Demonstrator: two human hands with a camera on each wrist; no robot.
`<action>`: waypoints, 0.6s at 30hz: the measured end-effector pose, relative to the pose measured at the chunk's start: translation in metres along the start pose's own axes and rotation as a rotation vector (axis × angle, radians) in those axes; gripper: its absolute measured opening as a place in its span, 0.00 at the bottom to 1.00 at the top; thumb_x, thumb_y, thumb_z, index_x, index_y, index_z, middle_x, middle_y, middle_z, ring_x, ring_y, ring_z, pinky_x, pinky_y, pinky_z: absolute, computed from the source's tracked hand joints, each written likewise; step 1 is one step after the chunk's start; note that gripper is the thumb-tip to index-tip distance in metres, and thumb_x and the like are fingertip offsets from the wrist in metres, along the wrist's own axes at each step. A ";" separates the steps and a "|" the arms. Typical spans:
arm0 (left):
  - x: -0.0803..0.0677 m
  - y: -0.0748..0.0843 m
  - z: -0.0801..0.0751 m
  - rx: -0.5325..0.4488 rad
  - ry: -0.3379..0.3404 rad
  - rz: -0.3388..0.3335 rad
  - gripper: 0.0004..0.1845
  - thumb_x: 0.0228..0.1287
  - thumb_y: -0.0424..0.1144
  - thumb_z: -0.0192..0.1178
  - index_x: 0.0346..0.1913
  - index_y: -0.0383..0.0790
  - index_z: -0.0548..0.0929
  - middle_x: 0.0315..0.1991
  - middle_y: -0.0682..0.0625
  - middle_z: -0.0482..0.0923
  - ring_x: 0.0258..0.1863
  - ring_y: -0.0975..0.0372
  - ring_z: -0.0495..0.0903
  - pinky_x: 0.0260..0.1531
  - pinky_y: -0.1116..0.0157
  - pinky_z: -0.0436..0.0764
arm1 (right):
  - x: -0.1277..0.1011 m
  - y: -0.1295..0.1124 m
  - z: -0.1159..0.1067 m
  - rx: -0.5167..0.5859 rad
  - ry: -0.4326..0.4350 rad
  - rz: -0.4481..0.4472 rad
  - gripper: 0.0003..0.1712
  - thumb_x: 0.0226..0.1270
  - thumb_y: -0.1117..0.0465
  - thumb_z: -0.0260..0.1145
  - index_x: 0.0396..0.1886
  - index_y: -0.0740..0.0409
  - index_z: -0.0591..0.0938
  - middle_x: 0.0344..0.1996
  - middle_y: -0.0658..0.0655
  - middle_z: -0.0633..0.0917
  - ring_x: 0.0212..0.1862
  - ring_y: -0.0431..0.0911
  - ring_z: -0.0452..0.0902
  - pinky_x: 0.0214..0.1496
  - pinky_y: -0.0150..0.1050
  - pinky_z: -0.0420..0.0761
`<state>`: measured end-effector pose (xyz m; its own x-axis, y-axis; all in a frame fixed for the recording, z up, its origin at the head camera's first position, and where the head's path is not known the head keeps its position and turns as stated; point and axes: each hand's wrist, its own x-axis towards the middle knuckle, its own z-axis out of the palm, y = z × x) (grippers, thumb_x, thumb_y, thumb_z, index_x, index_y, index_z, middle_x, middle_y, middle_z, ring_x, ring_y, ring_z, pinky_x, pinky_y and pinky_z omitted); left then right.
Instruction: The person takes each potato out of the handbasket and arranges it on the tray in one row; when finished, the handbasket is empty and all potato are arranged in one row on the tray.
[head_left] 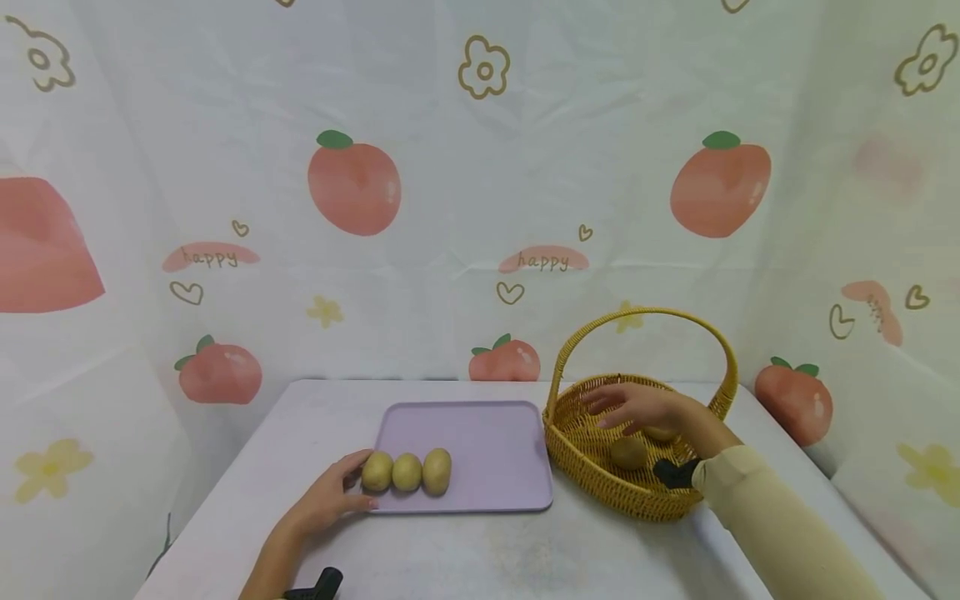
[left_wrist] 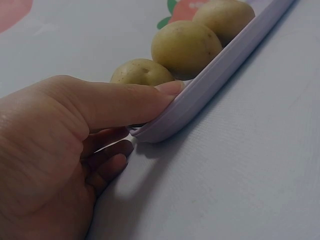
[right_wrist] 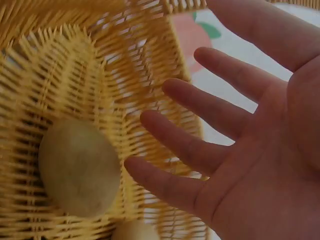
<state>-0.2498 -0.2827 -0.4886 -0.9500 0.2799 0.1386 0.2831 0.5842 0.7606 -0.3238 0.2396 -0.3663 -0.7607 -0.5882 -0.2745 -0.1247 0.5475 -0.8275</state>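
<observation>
Biggest thing first: the surface [head_left: 480, 550] carries a lilac tray [head_left: 487, 450] and a yellow wicker basket [head_left: 600, 483]. Left hand [head_left: 326, 500] pinches the tray's near corner, thumb on the rim, fingers curled under. Right hand [head_left: 637, 408] hovers over the basket, grip spread wide, holding nothing. The potato [head_left: 628, 452] right below it looks firm, smooth and fairly hefty, so I'd wrap fingers round its middle. Three more potatoes [head_left: 407, 472] line the tray.
</observation>
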 end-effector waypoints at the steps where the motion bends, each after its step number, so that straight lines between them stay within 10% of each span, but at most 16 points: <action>1: 0.000 0.000 0.000 -0.004 0.001 0.001 0.46 0.47 0.40 0.75 0.67 0.25 0.65 0.63 0.29 0.68 0.60 0.37 0.69 0.61 0.41 0.68 | 0.000 0.003 -0.001 -0.003 -0.003 0.009 0.35 0.68 0.57 0.65 0.71 0.63 0.66 0.66 0.70 0.67 0.64 0.62 0.67 0.58 0.65 0.73; 11: -0.002 0.003 0.000 0.001 0.001 0.035 0.45 0.48 0.40 0.75 0.67 0.23 0.65 0.62 0.30 0.69 0.59 0.39 0.71 0.59 0.43 0.71 | -0.001 0.025 0.003 0.000 -0.067 0.152 0.34 0.64 0.61 0.66 0.70 0.62 0.68 0.68 0.66 0.66 0.67 0.63 0.60 0.59 0.63 0.71; 18: -0.003 0.006 -0.001 -0.016 -0.002 0.032 0.45 0.48 0.39 0.75 0.66 0.23 0.65 0.64 0.29 0.66 0.61 0.38 0.69 0.60 0.42 0.69 | 0.001 0.033 0.009 0.016 -0.065 0.196 0.30 0.56 0.69 0.65 0.62 0.63 0.77 0.52 0.61 0.76 0.45 0.50 0.71 0.44 0.45 0.77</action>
<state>-0.2453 -0.2811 -0.4836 -0.9403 0.2993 0.1617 0.3109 0.5628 0.7659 -0.3225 0.2516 -0.3981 -0.7266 -0.5087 -0.4618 0.0322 0.6462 -0.7625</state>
